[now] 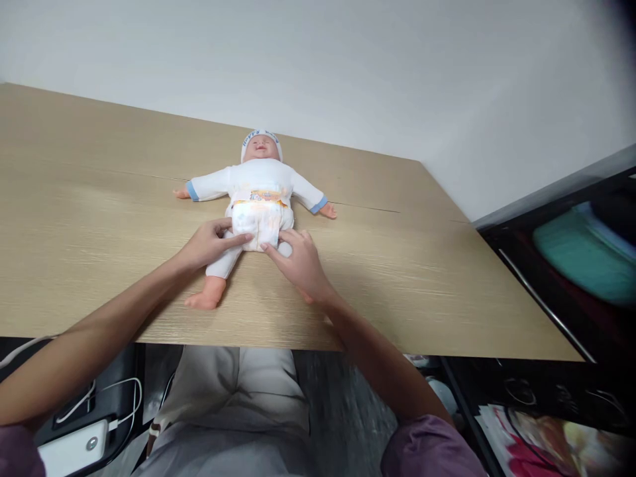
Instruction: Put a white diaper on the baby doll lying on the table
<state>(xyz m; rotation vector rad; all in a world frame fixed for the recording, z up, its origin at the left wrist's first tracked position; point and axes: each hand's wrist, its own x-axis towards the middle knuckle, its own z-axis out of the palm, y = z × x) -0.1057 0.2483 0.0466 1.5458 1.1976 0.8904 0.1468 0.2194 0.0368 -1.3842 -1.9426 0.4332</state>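
A baby doll (206, 184) in a white outfit with blue cuffs and a lettered white cap lies on its back, arms spread, head toward the wall. Around its hips is a white printed diaper (256, 220) with an orange-edged waistband. My left hand (211, 244) grips the diaper's left leg edge, its thumb lying across the front and its fingers at the side. On the other side, my right hand (298, 260) pinches the opposite leg edge between thumb and fingers. It hides most of the doll's leg there; the other leg shows down to the bare foot.
The doll rests on a wooden table (422, 265) that meets a pale wall (318, 73) at the back. Below the front edge at left is a white power bank (74, 450) with a cable. A dark shelf with a green item (586, 252) stands at right.
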